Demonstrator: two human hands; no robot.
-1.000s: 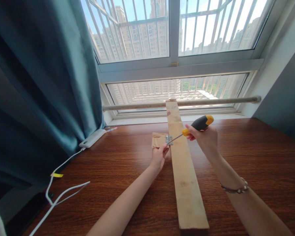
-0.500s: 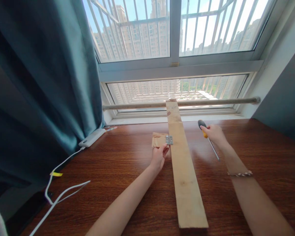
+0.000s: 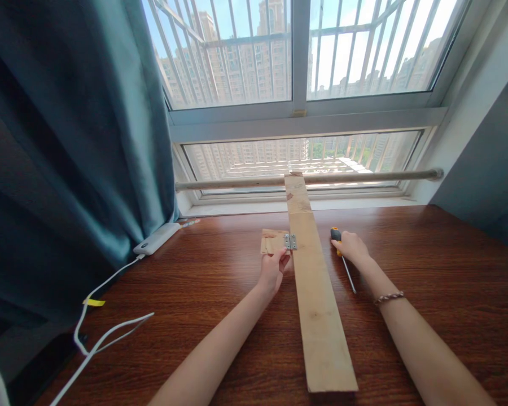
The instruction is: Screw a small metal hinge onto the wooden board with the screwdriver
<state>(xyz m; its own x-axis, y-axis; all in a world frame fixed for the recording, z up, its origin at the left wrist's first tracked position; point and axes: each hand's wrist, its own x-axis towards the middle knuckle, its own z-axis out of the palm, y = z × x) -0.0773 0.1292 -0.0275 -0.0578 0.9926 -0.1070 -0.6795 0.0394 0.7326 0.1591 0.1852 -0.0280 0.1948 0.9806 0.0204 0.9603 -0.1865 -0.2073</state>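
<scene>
Working remotely, I have my left hand (image 3: 271, 273) pinching the small block (image 3: 271, 242) and hinge (image 3: 293, 242) beside the long board (image 3: 319, 304), on its left. The hinge bridges both; I can't tell whether it's fastened. Right of the board, my right hand (image 3: 354, 248) touches the screwdriver (image 3: 335, 233), grip unclear.

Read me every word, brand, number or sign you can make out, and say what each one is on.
No readable text anywhere.
Long board: faint marks near its far end, too blurred to tell writing from stains.
White device: any marking too small to read.
Screwdriver: no legible brand.
Yellow tag: no legible text.
</scene>
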